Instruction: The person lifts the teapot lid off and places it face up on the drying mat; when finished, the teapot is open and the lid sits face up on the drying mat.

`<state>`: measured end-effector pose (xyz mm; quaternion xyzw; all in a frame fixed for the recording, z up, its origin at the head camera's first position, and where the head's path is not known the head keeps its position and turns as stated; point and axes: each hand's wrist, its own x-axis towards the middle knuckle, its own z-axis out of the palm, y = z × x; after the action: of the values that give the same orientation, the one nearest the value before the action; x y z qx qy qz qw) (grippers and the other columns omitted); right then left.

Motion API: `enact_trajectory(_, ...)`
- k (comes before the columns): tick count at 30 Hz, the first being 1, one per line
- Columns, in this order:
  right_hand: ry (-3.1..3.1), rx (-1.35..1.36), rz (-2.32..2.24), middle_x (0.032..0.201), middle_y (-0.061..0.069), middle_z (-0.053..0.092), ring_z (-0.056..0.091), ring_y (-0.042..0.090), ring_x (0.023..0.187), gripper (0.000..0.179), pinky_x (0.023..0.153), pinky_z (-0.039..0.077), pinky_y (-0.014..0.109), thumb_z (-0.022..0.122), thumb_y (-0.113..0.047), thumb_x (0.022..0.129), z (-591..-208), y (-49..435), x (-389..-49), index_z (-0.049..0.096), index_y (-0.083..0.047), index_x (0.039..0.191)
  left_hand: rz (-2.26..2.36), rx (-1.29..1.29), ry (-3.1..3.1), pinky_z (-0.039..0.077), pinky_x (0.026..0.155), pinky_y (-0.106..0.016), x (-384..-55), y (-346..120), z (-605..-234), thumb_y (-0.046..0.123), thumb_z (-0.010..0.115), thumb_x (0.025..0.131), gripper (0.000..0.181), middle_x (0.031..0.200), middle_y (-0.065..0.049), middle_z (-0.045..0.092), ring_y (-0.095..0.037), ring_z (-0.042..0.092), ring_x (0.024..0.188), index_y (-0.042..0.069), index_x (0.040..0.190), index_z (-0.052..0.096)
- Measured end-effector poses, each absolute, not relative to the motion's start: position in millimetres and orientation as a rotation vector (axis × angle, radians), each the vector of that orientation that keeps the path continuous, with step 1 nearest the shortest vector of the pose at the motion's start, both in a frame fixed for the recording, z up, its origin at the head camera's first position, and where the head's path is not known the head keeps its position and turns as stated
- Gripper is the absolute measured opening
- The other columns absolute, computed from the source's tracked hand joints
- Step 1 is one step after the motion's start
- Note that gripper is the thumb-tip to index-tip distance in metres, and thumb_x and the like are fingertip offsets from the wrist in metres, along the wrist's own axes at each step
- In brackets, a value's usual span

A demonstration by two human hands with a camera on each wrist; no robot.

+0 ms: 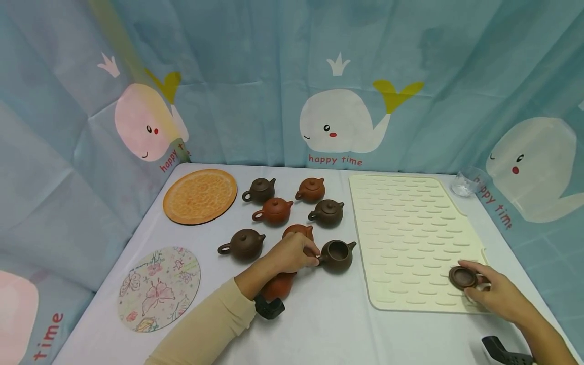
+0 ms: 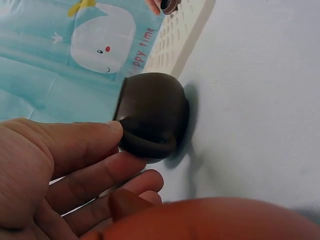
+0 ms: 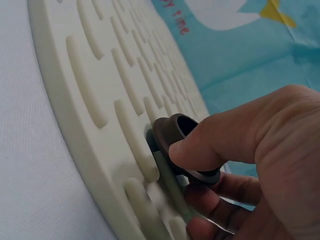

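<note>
My left hand pinches the handle of a dark brown teapot, which stands lidless on the white cloth with its spout to the right. In the left wrist view, thumb and forefinger meet at the handle of this teapot. Over the near right part of the cream ridged mat, my right hand holds a dark teapot lid by its rim, hollow side up. Seen from the right wrist, the lid is just at the mat's surface; whether it touches is unclear.
Several lidded teapots, some dark and some reddish, stand left of the mat. A reddish teapot lies partly under my left wrist. Round orange and floral mats lie left. A clear cup stands back right.
</note>
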<state>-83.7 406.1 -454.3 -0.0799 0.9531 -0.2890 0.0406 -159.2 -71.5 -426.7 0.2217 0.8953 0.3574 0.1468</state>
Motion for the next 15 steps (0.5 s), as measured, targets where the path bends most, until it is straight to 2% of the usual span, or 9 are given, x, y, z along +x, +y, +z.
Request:
enact_trajectory(2, 2.915, -0.228, -0.892, 0.120, 0.034, 0.052, 0.057, 0.042, 0.091, 0.063, 0.059, 0.047, 0.028, 0.075, 0.000, 0.078, -453, 407, -83, 0.045, 0.009, 0.133, 1.035, 0.642, 2.568, 0.046, 0.073, -0.029, -158, -72, -424, 0.017, 0.079, 0.081, 0.013, 0.084, 0.014, 0.065, -0.007, 0.056, 0.084, 0.017, 0.095, 0.078)
enact_trajectory(5, 2.931, -0.211, -0.918, 0.117, 0.030, 0.053, 0.058, 0.023, 0.089, 0.064, 0.058, 0.046, 0.028, 0.075, 0.000, 0.079, -450, 407, -81, 0.045, 0.008, 0.134, 1.051, 0.648, 2.552, 0.048, 0.073, -0.027, -156, -75, -419, 0.016, 0.079, 0.082, 0.016, 0.081, 0.015, 0.066, -0.003, 0.059, 0.080, 0.013, 0.098, 0.077)
enact_trajectory(9, 2.981, -0.215, -0.975, 0.115, 0.024, 0.053, 0.048, -0.001, 0.085, 0.062, 0.059, 0.044, 0.025, 0.074, 0.001, 0.080, -445, 406, -79, 0.045, 0.006, 0.135, 1.064, 0.612, 2.552, 0.048, 0.074, -0.030, -152, -81, -411, 0.018, 0.077, 0.084, 0.018, 0.084, 0.015, 0.067, -0.005, 0.059, 0.083, 0.013, 0.101, 0.077)
enact_trajectory(13, 3.045, -0.242, -1.008, 0.117, 0.022, 0.050, 0.043, -0.003, 0.089, 0.063, 0.063, 0.041, 0.020, 0.073, 0.001, 0.081, -432, 400, -80, 0.045, 0.004, 0.138, 1.115, 0.555, 2.560, 0.046, 0.078, -0.035, -145, -91, -398, 0.023, 0.076, 0.085, 0.017, 0.093, 0.012, 0.065, -0.012, 0.055, 0.093, 0.017, 0.102, 0.076)
enact_trajectory(15, 3.075, -0.269, -1.027, 0.117, 0.018, 0.050, 0.041, -0.003, 0.091, 0.064, 0.064, 0.039, 0.019, 0.073, 0.003, 0.081, -424, 397, -82, 0.046, 0.002, 0.139, 1.169, 0.539, 2.550, 0.047, 0.077, -0.036, -141, -97, -392, 0.024, 0.075, 0.086, 0.020, 0.096, 0.011, 0.065, -0.013, 0.056, 0.093, 0.016, 0.104, 0.075)
